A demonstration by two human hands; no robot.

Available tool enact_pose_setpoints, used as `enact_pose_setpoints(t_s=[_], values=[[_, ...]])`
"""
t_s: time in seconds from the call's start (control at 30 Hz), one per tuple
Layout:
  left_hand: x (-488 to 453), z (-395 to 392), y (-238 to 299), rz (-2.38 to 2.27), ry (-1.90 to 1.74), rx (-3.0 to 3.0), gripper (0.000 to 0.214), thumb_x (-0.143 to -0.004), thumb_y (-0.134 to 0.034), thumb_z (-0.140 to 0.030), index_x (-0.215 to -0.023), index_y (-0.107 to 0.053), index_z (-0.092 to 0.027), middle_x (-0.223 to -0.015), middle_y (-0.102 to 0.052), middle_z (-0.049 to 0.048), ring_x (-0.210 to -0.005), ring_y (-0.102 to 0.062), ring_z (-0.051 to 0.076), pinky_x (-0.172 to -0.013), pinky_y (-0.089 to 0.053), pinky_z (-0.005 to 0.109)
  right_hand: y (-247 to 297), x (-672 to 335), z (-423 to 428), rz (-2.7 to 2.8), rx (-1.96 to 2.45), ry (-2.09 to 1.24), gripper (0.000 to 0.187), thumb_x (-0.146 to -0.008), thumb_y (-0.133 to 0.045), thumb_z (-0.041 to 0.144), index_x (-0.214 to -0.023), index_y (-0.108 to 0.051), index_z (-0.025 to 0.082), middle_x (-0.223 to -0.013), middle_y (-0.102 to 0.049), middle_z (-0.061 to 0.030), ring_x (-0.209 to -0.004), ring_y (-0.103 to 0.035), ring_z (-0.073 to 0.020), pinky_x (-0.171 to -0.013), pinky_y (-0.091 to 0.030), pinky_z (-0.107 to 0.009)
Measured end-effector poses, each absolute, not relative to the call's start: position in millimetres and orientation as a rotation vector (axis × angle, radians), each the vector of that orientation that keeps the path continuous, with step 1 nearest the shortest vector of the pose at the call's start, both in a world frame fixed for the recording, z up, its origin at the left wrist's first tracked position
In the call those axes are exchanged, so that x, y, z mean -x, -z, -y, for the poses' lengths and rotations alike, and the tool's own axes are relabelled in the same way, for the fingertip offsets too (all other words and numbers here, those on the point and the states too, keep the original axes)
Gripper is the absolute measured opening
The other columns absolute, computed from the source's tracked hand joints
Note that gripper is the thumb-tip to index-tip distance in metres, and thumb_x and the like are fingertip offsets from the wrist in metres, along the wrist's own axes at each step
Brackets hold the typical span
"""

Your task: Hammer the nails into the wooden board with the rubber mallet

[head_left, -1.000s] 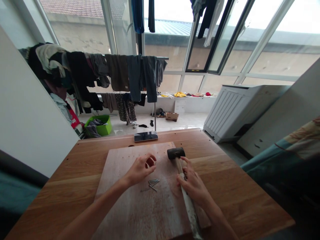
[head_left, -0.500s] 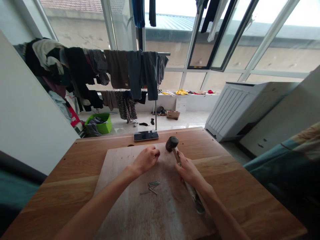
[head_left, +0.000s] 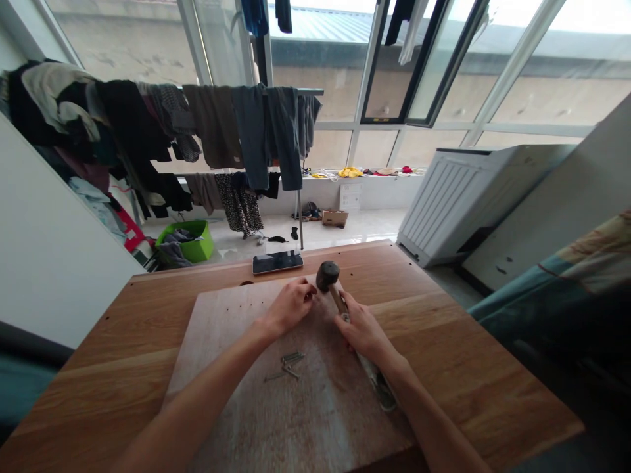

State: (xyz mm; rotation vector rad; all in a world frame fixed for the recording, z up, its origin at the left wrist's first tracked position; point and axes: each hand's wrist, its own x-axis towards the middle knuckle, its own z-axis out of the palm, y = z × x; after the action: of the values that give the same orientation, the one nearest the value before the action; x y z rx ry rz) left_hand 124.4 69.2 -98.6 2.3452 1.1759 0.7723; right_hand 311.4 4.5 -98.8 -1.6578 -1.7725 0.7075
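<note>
My right hand point(head_left: 361, 330) grips the wooden handle of a black-headed mallet point(head_left: 327, 276), whose head hovers just above the far end of a worn wooden board point(head_left: 236, 407). Beside the mallet head, my left hand point(head_left: 288, 305) is pinched shut, fingertips down on the board; whatever they hold is too small to make out. A small heap of nails point(head_left: 288, 362) lies on the board between my forearms.
The board rests on a wooden table point(head_left: 473, 368). A phone point(head_left: 277, 261) lies at the table's far edge. Beyond stand a clothes rack with hanging garments point(head_left: 236, 131), a green basket point(head_left: 190, 240) and a white slatted unit point(head_left: 458, 197).
My right hand lifted the mallet off the board and swung its head left toward my left hand. My left hand closed into a pinch and shifted slightly away from me.
</note>
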Motion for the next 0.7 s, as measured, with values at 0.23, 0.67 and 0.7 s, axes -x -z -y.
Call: enact_pose_setpoints(t_s=[0.23, 0.67, 0.7], values=[[-128, -74, 112, -1.185, -0.88, -2.35, 0.015, -0.086, -0.059, -0.011, -0.09, -0.073, -0.016, -0.092, -0.067, 0.0058, -0.084, -0.065, 0.017, -0.082, -0.051, 0.029, 99, -312, -5, 1.756, 1.67, -0.707, 0.049, -0.077, -0.051, 0.016, -0.125, -0.059, 0.018, -0.064, -0.067, 0.0014, -0.053, -0.064, -0.017, -0.057, -0.049, -0.025], [-128, -77, 118, -1.146, -0.953, -2.255, 0.009, -0.082, -0.063, -0.013, -0.086, -0.071, -0.016, -0.085, -0.068, 0.004, -0.076, -0.063, 0.015, -0.074, -0.05, 0.027, 93, -312, -4, 1.529, 1.624, -1.088, 0.046, -0.086, -0.049, 0.034, -0.131, -0.053, 0.024, -0.062, -0.062, 0.0046, -0.036, -0.056, -0.0128, -0.032, -0.042, -0.02], [-128, -79, 119, -1.133, -0.96, -2.227, 0.01, -0.082, -0.063, -0.012, -0.087, -0.072, -0.016, -0.085, -0.069, 0.004, -0.075, -0.064, 0.015, -0.074, -0.051, 0.026, 93, -312, -5, 1.516, 1.611, -1.116, 0.043, -0.086, -0.048, 0.036, -0.128, -0.053, 0.024, -0.063, -0.062, 0.0049, -0.036, -0.055, -0.0119, -0.032, -0.043, -0.02]])
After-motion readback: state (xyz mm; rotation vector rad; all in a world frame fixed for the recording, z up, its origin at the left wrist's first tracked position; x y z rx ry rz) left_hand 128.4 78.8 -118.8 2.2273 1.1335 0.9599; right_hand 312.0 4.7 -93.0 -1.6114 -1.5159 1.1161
